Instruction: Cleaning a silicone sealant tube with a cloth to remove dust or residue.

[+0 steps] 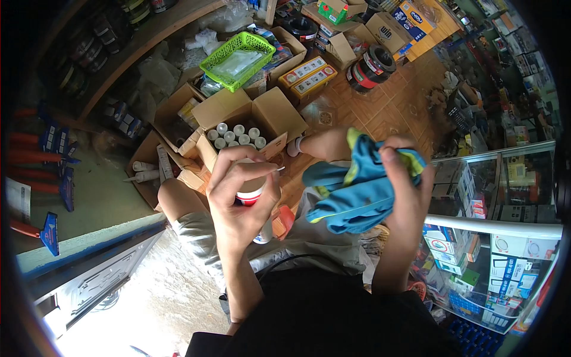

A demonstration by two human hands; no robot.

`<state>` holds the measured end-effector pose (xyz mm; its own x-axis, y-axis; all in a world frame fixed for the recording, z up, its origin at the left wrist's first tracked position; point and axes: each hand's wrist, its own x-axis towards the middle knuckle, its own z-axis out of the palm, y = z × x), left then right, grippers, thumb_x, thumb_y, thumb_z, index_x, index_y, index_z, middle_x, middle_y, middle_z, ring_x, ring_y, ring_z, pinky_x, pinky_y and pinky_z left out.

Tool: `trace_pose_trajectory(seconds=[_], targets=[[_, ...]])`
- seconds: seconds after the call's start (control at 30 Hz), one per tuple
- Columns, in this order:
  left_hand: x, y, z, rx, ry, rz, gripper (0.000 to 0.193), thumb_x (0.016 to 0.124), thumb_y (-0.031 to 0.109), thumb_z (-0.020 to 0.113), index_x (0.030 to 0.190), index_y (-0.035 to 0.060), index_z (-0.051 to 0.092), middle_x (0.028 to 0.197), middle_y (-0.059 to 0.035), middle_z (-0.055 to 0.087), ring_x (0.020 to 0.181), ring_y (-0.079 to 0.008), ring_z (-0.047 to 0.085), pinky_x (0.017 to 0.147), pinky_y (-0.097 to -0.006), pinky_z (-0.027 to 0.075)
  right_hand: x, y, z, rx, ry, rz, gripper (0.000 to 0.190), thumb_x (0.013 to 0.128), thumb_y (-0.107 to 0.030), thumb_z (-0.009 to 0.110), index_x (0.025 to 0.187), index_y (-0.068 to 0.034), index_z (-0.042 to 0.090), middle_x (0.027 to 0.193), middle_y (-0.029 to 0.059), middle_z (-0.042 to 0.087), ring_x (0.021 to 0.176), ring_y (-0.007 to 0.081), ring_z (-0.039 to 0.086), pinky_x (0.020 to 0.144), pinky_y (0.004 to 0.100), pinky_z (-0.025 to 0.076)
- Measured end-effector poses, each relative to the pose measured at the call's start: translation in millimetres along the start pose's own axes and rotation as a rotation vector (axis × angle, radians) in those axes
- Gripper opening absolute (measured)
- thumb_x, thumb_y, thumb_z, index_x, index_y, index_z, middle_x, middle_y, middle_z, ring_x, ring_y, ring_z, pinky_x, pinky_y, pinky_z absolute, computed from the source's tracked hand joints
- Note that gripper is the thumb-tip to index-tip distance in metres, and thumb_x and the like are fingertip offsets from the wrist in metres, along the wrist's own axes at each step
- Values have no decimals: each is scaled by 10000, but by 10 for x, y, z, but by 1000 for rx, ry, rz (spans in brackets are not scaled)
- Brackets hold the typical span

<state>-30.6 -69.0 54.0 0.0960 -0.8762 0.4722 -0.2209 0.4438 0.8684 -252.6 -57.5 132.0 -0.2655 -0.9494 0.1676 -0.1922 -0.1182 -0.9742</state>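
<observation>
My left hand (pixel 243 196) is curled around a white cylindrical container (pixel 250 197) with a red band, partly hidden by the fingers and palm. A small white tip (pixel 280 168) shows at its fingertips; what it belongs to is unclear. My right hand (pixel 408 178) grips a crumpled blue cloth (pixel 363 196) with yellow-green edges, raised to the right of my left hand. Below them, an orange-red plastic object (pixel 284 221) lies by my lap. Beyond my left hand, an open cardboard box (pixel 279 114) holds several upright cylinders with pale round ends (pixel 238 130).
Another box (pixel 142 187) with sealant cartridges stands at left, below a green ledge (pixel 102 178) with orange-handled tools. A green plastic basket (pixel 238 60), yellow boxes (pixel 308 78) and black rolls (pixel 372 67) lie ahead. Glass display cases (pixel 495 223) flank the right side.
</observation>
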Motion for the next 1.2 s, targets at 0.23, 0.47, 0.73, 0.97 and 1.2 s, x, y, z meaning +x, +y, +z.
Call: trace_pose_trajectory(seconds=[0.23, 0.47, 0.73, 0.97, 1.2], targets=[[7, 56, 85, -45, -25, 21, 229, 758, -58, 813, 951, 58, 767, 1043, -83, 669, 925, -189, 695, 808, -314, 559, 2, 32, 88, -165, -283, 22, 119, 941, -86, 732, 1009, 6, 700, 1034, 72, 645, 891, 144, 627, 770, 262, 496], [-3, 83, 150, -64, -69, 4, 245, 720, -58, 825, 927, 62, 774, 1037, -75, 673, 924, -208, 705, 806, -331, 567, -77, 146, 329, -201, -396, -137, 255, 845, -96, 834, 1063, -13, 732, 990, 115, 648, 921, 229, 661, 792, 337, 519], [17, 80, 163, -31, -99, 14, 233, 713, -71, 815, 906, 47, 759, 1025, -72, 675, 910, -209, 708, 786, -333, 570, -18, 164, 306, -303, -374, -218, 134, 861, -93, 812, 958, -22, 753, 951, 104, 628, 923, 249, 630, 776, 358, 495], [12, 30, 176, -2, -9, 15, 217, 725, -60, 817, 904, 35, 740, 1024, -84, 670, 892, -209, 690, 782, -327, 556, 13, 28, 224, -302, -248, -208, 118, 912, -95, 763, 961, 5, 723, 972, 105, 617, 889, 222, 608, 791, 338, 479], [9, -49, 67, 39, 12, -20, 197, 788, -33, 809, 966, 41, 767, 1010, -100, 657, 892, -210, 679, 776, -327, 549, 69, -45, 10, -231, -166, -70, 95, 944, -66, 739, 978, 20, 715, 1032, 88, 664, 970, 168, 643, 863, 309, 496]])
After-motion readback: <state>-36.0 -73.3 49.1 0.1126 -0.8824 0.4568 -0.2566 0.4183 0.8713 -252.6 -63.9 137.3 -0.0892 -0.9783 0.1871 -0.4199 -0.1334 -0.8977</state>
